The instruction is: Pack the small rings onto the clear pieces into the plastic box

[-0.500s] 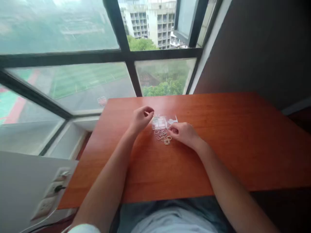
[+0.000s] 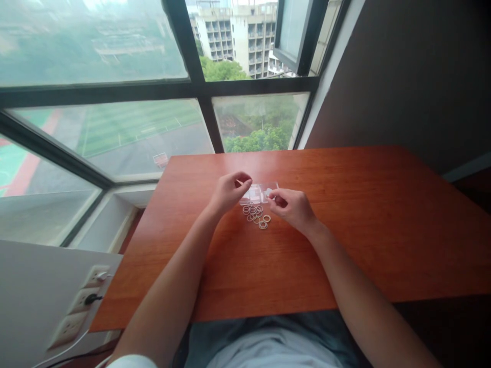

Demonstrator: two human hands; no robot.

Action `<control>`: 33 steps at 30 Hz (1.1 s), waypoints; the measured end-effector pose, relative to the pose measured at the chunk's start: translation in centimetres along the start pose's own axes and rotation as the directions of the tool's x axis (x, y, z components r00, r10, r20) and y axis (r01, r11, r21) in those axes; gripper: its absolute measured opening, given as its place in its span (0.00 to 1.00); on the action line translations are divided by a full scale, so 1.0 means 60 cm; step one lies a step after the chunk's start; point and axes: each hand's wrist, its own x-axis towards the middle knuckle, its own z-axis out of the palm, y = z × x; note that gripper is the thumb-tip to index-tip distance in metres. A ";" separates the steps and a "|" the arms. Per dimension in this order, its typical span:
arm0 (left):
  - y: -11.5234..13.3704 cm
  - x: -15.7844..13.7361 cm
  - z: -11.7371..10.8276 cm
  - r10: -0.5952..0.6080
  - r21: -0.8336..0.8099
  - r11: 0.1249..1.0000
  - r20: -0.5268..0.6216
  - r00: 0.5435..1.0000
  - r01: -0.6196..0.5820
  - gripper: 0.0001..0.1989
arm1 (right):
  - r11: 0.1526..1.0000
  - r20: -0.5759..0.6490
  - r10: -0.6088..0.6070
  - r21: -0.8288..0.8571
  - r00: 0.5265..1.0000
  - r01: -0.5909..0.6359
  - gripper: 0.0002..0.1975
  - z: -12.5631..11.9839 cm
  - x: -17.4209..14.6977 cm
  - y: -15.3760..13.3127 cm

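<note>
A clear plastic box (image 2: 253,194) with its transparent lid (image 2: 273,186) folded out to the right lies on the reddish-brown table (image 2: 245,271). Several small pale rings (image 2: 256,210) are scattered just in front of it. My left hand (image 2: 231,190) hovers over the box's left side, thumb and fingertips brought together; whatever they pinch is too small to make out. By the lid, my right hand (image 2: 291,204) is also closed in a pinch, and what it holds, if anything, cannot be made out. Part of the box is hidden behind my left fingers.
Dark-framed windows (image 2: 207,89) rise behind the table's far edge, with a grey wall (image 2: 399,76) on the right. At lower left, wall sockets (image 2: 82,301) with plugs and cables sit beside the table's left edge.
My left hand has shifted right and slightly nearer, now covering part of the box. My right hand has risen a little toward the lid. The rings look unmoved.
</note>
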 end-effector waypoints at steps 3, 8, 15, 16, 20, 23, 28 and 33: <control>0.020 -0.010 0.021 -0.005 -0.207 0.976 0.291 0.957 0.068 0.17 | 0.999 -0.009 -0.030 -0.020 1.000 0.030 0.06 -0.001 0.000 0.000; 0.035 -0.015 0.031 0.070 -0.096 0.994 0.226 0.972 -0.049 0.13 | 0.999 0.029 0.010 -0.041 1.000 -0.009 0.05 -0.006 0.002 0.006; 0.014 -0.004 0.008 0.095 0.082 0.991 0.072 0.993 -0.101 0.10 | 0.983 0.240 0.124 -0.164 0.963 -0.086 0.07 -0.023 0.007 0.020; 0.010 -0.004 0.006 0.098 0.111 0.988 0.064 0.993 -0.105 0.09 | 0.976 0.271 0.144 -0.198 0.952 -0.092 0.07 -0.026 0.007 0.022; 0.002 -0.001 -0.003 0.082 0.188 0.979 0.012 0.997 -0.083 0.09 | 0.936 0.373 0.223 -0.342 0.900 -0.090 0.09 -0.035 0.008 0.020; 0.002 0.000 -0.009 0.062 0.202 0.978 -0.026 0.998 -0.056 0.08 | 0.901 0.439 0.268 -0.429 0.857 -0.063 0.09 -0.033 0.007 0.011; 0.002 0.001 -0.015 0.051 0.157 0.987 -0.035 0.998 -0.044 0.09 | 0.887 0.465 0.279 -0.460 0.840 -0.040 0.08 -0.023 0.006 0.002; -0.008 0.004 -0.021 0.042 0.133 0.991 -0.054 0.998 -0.035 0.10 | 0.922 0.422 0.231 -0.384 0.877 -0.058 0.06 -0.015 0.004 0.005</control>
